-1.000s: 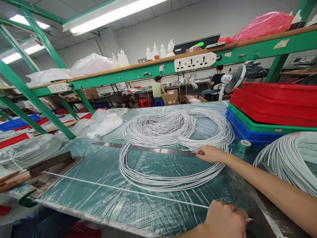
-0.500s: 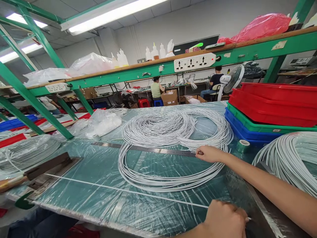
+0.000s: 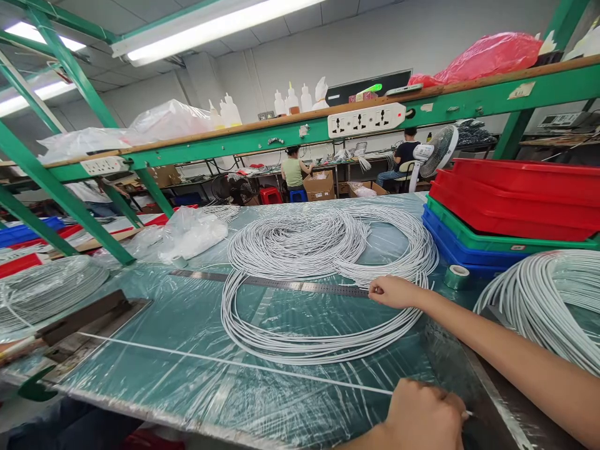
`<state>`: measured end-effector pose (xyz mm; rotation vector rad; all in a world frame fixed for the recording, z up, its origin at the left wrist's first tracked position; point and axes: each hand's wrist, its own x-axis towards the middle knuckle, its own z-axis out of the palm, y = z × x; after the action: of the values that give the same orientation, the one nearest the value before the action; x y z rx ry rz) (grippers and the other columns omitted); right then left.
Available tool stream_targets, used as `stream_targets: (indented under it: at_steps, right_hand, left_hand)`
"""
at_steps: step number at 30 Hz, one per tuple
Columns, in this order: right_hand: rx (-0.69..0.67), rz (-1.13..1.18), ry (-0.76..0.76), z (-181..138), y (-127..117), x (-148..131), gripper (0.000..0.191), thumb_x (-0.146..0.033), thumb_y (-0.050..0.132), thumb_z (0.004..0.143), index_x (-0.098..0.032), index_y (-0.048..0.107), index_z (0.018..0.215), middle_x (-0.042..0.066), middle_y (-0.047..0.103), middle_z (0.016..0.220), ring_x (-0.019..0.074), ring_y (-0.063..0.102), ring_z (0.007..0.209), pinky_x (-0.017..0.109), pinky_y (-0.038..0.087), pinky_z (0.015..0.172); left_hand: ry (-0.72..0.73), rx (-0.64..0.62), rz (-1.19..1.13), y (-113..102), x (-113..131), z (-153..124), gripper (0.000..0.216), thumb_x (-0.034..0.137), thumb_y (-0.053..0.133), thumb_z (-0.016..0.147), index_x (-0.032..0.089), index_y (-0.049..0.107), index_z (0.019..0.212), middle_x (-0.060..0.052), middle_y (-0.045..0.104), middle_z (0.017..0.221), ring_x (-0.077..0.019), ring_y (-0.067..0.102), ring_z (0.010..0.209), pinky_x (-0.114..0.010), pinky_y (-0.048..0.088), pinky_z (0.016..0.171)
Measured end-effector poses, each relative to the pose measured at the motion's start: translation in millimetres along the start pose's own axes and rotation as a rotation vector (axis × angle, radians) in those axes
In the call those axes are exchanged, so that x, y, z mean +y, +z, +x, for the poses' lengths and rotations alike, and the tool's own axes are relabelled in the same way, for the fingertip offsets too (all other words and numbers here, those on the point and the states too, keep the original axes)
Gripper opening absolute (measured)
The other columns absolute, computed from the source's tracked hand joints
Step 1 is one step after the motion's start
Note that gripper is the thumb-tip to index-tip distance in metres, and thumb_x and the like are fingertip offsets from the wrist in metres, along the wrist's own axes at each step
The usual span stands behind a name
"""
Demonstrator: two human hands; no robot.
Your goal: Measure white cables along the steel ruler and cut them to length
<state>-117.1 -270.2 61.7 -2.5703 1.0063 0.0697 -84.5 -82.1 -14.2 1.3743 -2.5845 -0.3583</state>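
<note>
My left hand is closed around a thin white cable, and a short end pokes out past the knuckles. The cable runs taut across the table to a bladed cutter at the far left. My right hand is curled closed over the right end of a steel ruler; what its fingers hold is hidden. Under and beside the right wrist lies a loose ring of white cable. Larger cable coils rest just behind the ruler.
A green tape roll and stacked red, green and blue trays stand at right, beside another cable coil. A metal plate lies by my right forearm. A green shelf beam crosses above. Two people sit in the background.
The view has shifted very slightly. Both hands keep nearly the same place and grip, and the cable stays stretched to the cutter.
</note>
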Motion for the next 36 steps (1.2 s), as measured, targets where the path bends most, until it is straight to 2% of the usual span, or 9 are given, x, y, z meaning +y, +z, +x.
stream_targets:
  at_steps: [6,13,17,20,24,26,28,31,36]
  right_hand:
    - [-0.018,0.008,-0.002,-3,-3,-2,0.028,-0.034,0.049,0.092,-0.017,0.072,0.094,0.008,0.072,0.094,0.0203,0.063,0.078,0.026,0.036,0.061]
    - [-0.010,0.017,0.009,-2,-2,-2,0.026,-0.033,0.050,0.091,-0.017,0.071,0.093,0.008,0.072,0.090,0.0195,0.063,0.076,0.027,0.036,0.061]
    - [0.027,0.070,-0.062,-2,2,3,0.026,-0.032,0.050,0.090,-0.016,0.069,0.088,0.007,0.071,0.084,0.0187,0.061,0.073,0.027,0.039,0.064]
    - [0.005,0.246,-0.136,-5,7,0,0.028,-0.036,0.050,0.089,-0.014,0.067,0.087,0.007,0.070,0.082,0.0182,0.062,0.072,0.027,0.043,0.066]
    - [-0.153,0.513,-0.174,-19,9,-31,0.043,-0.053,0.052,0.087,-0.012,0.064,0.090,0.008,0.069,0.083,0.0151,0.060,0.063,0.026,0.045,0.061]
    - [-0.330,0.539,-0.199,-33,5,-56,0.050,-0.059,0.049,0.088,-0.012,0.064,0.087,0.006,0.066,0.079,0.0126,0.056,0.059,0.024,0.042,0.056]
    - [-0.494,0.469,-0.235,-48,-1,-81,0.051,-0.059,0.045,0.091,-0.013,0.063,0.077,0.001,0.057,0.066,0.0091,0.046,0.052,0.021,0.035,0.049]
    - [-0.584,0.302,-0.268,-65,-7,-109,0.047,-0.050,0.046,0.092,-0.014,0.058,0.063,-0.004,0.040,0.054,0.0074,0.032,0.051,0.021,0.027,0.046]
    - [-0.721,0.228,-0.168,-72,11,-131,0.028,-0.036,0.055,0.086,-0.015,0.070,0.076,-0.004,0.053,0.060,0.0086,0.044,0.056,0.019,0.034,0.050]
  left_hand:
    - [-0.011,-0.027,-0.045,-1,-1,1,0.020,0.032,0.047,0.090,0.017,0.058,0.082,-0.001,0.060,0.068,-0.0134,0.050,0.051,-0.025,0.026,0.047]
    - [-0.016,-0.024,-0.022,-5,1,0,0.018,0.033,0.049,0.089,0.018,0.058,0.083,-0.002,0.063,0.073,-0.0161,0.056,0.056,-0.026,0.027,0.046]
    - [0.039,0.037,0.005,-2,-2,-3,0.020,0.033,0.047,0.092,0.018,0.056,0.083,-0.001,0.067,0.081,-0.0161,0.062,0.063,-0.026,0.029,0.046]
    - [0.057,0.129,-0.025,-3,-4,-10,0.016,0.032,0.049,0.093,0.020,0.058,0.089,0.001,0.068,0.085,-0.0143,0.064,0.069,-0.023,0.035,0.051]
    - [0.089,0.317,-0.026,-23,-10,-26,0.016,0.031,0.047,0.095,0.020,0.058,0.094,0.002,0.062,0.075,-0.0120,0.062,0.069,-0.022,0.037,0.054]
    - [0.125,0.406,-0.018,-37,-17,-37,0.017,0.029,0.045,0.095,0.019,0.059,0.096,0.002,0.060,0.072,-0.0112,0.060,0.066,-0.022,0.036,0.054]
    - [0.158,0.455,-0.015,-47,-23,-47,0.018,0.026,0.044,0.095,0.017,0.060,0.095,0.002,0.058,0.069,-0.0104,0.058,0.062,-0.023,0.036,0.055]
    - [0.241,0.438,0.028,-51,-26,-57,0.019,0.027,0.044,0.097,0.017,0.060,0.096,0.002,0.057,0.068,-0.0097,0.056,0.059,-0.023,0.036,0.055]
    - [0.454,0.370,0.178,-40,-14,-60,0.025,0.038,0.043,0.101,0.022,0.057,0.115,0.005,0.061,0.078,-0.0094,0.059,0.065,-0.022,0.040,0.055]
